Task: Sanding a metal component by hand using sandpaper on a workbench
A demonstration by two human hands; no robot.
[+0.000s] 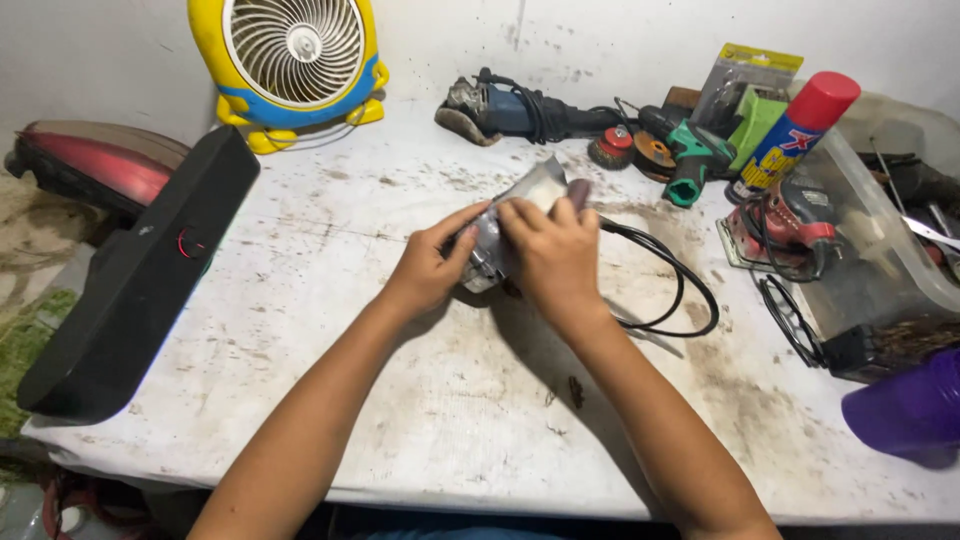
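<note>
L hand [432,262] & R hand [552,252] both gripped grey power tool [500,232] on white table [330,300]; fingers wrapped tight; black cord [668,285] trailed right.

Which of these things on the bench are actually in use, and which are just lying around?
In use: left hand, right hand, grey corded power tool, its black cable.

Lying about: yellow fan, blue angle grinder, red-capped spray can, red sander, black speaker bar.

A yellow-and-blue fan [292,62] stands at eleven o'clock, a long black speaker [140,275] at nine, a red-capped spray can [797,130] and red sander [785,232] at two.
</note>
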